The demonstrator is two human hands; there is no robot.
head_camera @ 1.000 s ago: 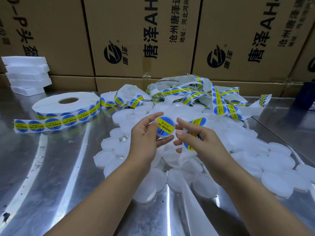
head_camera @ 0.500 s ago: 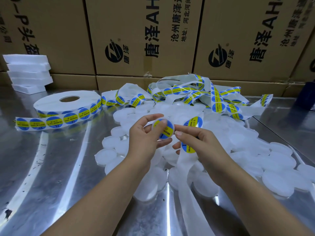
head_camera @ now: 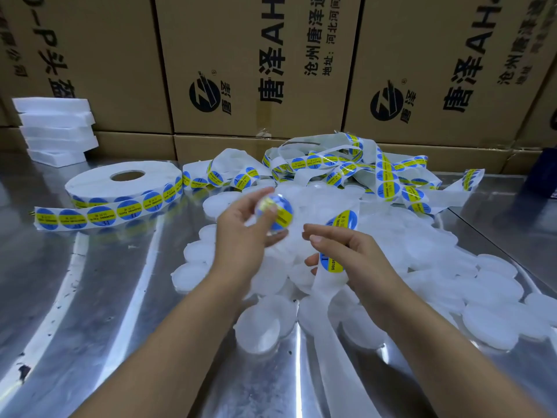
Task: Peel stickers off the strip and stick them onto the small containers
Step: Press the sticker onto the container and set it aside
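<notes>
Your left hand [head_camera: 241, 236] grips a small round container [head_camera: 275, 214], thumb and fingers closed around it; a blue and yellow sticker covers its face, though motion blur makes its edges hard to read. Your right hand [head_camera: 346, 251], just beside it and not touching it, pinches the white sticker strip [head_camera: 327, 280], which bends over your fingers with one sticker above them and one below. Under and around both hands lies a heap of unlabelled white containers [head_camera: 422, 267], spread from the tabletop's middle toward its right edge. Behind the heap, loose strip [head_camera: 346, 167] lies tangled near the far edge. The sticker roll [head_camera: 120, 185] lies flat toward the far left. White foam blocks [head_camera: 57, 131] are stacked at the far left corner, against cardboard boxes [head_camera: 256, 64].
</notes>
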